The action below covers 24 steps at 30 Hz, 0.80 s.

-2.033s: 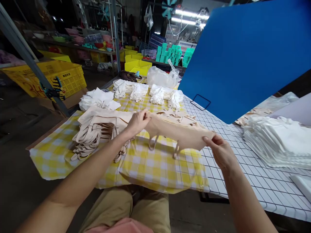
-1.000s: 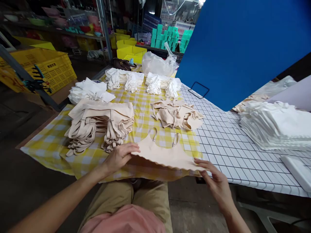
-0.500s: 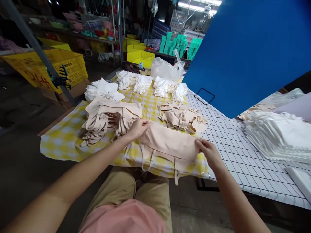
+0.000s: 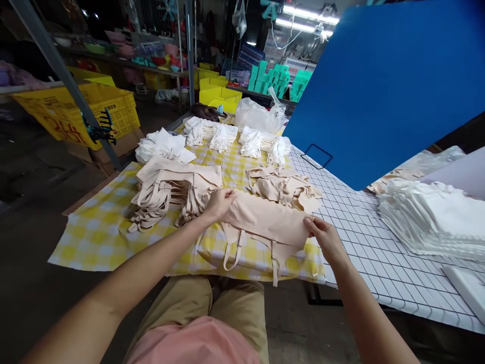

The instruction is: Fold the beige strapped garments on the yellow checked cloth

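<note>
Between my hands a beige strapped top (image 4: 267, 220), like a camisole or bra top, is stretched out flat, its thin straps hanging toward the table's front edge. My left hand (image 4: 220, 203) pinches its left upper corner. At the right end, my right hand (image 4: 321, 233) grips the other side between thumb and fingers. Left of the garment rises a neat stack of beige tops (image 4: 178, 177) with straps bunched in front. Just behind it lies a loose heap of beige tops (image 4: 282, 184).
White garment stacks (image 4: 210, 131) and a crumpled white pile (image 4: 164, 145) sit farther back on the yellow checked cloth (image 4: 102, 242). A plastic bag (image 4: 259, 114) stands behind them. At right are a blue board (image 4: 386, 91) and a tall white garment stack (image 4: 432, 212). A post (image 4: 68, 86) rises at left.
The view has shifted slightly. Both hands keep their hold on the beige top, which now looks flatter, with its straps hanging more clearly apart.
</note>
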{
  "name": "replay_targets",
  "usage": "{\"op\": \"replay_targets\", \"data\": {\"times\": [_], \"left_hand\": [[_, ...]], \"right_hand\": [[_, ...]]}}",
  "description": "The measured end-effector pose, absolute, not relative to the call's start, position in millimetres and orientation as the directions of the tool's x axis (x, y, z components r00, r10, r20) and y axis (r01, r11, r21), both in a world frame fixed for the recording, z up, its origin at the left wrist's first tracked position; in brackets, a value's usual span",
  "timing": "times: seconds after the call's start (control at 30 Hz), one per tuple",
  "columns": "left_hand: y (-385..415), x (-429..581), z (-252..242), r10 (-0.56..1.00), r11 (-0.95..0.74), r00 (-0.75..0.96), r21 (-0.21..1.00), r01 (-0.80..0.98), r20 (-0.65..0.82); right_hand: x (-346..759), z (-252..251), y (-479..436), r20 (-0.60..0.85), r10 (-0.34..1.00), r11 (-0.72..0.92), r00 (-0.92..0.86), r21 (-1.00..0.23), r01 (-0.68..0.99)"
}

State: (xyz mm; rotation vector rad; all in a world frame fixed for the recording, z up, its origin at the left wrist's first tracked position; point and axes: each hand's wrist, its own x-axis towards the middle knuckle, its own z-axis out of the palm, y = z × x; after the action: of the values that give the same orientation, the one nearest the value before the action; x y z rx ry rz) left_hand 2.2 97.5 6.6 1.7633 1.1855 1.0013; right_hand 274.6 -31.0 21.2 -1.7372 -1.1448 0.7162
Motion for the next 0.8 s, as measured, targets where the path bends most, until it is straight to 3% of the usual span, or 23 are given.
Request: {"op": "replay_targets", "data": {"times": [0.4, 0.57, 0.8], "left_hand": [[98, -31, 68, 0.911, -0.370, 0.212, 0.928, 0.035, 0.355], [106, -42, 91, 0.902, -0.390, 0.168, 0.918, -0.075, 0.397], [82, -89, 109, 0.921, -0.372, 0.078, 0.922, -0.110, 0.381]], "right_hand": [[257, 107, -26, 0.234, 0.899, 0.061, 0.371, -0.905, 0.422], [244, 133, -15, 0.259, 0.903, 0.085, 0.344, -0.891, 0.446], [216, 150, -5, 0.398, 0.883, 0.240, 0.249, -0.838, 0.491]]}}
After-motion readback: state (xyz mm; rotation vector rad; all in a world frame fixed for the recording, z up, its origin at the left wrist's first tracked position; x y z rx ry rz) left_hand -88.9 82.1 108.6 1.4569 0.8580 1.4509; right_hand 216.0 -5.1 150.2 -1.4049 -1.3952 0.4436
